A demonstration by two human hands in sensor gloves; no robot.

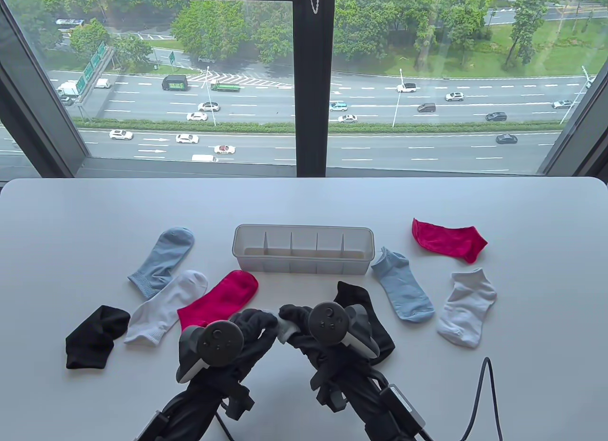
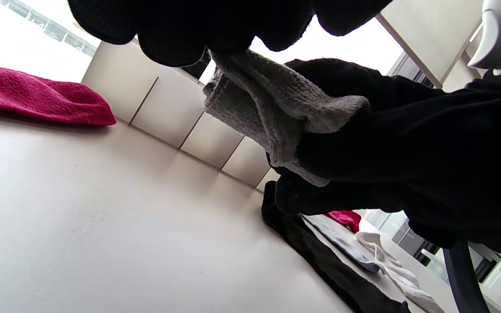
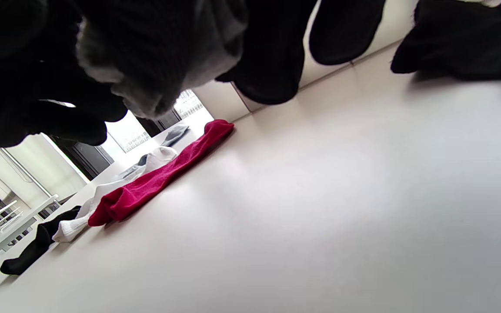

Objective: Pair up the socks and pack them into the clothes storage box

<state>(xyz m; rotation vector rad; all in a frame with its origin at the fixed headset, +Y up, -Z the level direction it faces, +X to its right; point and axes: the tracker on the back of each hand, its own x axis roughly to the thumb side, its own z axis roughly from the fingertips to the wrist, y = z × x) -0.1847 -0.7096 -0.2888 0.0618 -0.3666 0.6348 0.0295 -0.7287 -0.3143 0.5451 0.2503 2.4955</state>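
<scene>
A small grey sock bundle [image 1: 283,328] is held between both hands just above the table, in front of the storage box [image 1: 304,265]. My left hand [image 1: 265,321] pinches its left end; from below, the left fingers [image 2: 181,30] sit on the grey sock [image 2: 268,100]. My right hand [image 1: 290,316] curls round the other end, with the grey sock [image 3: 155,65] under its fingers [image 3: 272,52]. A black sock [image 1: 363,296] lies partly beneath the right hand. The box compartments look empty.
Left of the hands lie a red sock [image 1: 221,296], a white sock [image 1: 166,305], a blue sock [image 1: 164,260] and a black sock [image 1: 95,336]. To the right lie a blue sock [image 1: 403,291], a red sock [image 1: 449,241] and a white sock [image 1: 465,308]. A cable [image 1: 484,393] runs at lower right.
</scene>
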